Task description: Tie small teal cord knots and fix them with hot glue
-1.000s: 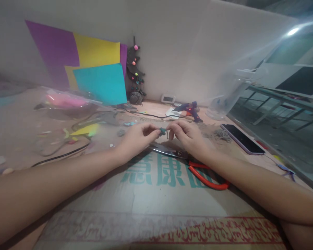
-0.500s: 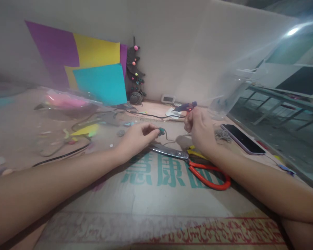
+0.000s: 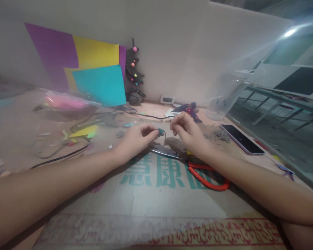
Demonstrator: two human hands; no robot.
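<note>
Between the thumb and fingertips of my left hand [image 3: 137, 139] is a small teal piece [image 3: 161, 132], too small to make out its exact kind. A short grey strand of yarn [image 3: 165, 135] curls from it toward the right. My right hand [image 3: 189, 132] hovers close by with its fingers curled and pinched together; whatever may be in them is hidden. Scissors with red handles [image 3: 210, 184] lie just below both hands, blades pointing left under my left hand. Part of a yellow item shows beside the scissors' pivot, mostly covered by my right wrist.
A dark glue gun [image 3: 189, 110] with a red light rests behind my right hand. Right of it are a clear plastic jug [image 3: 219, 104], grey yarn scraps [image 3: 221, 136] and a phone [image 3: 241, 139]. Coloured sheets [image 3: 99, 85] and a decorated dark tree [image 3: 134, 74] stand against the wall.
My right hand has moved left and slightly down, closer to my left hand, uncovering the glue gun. The left hand keeps its pinch on the teal piece.
</note>
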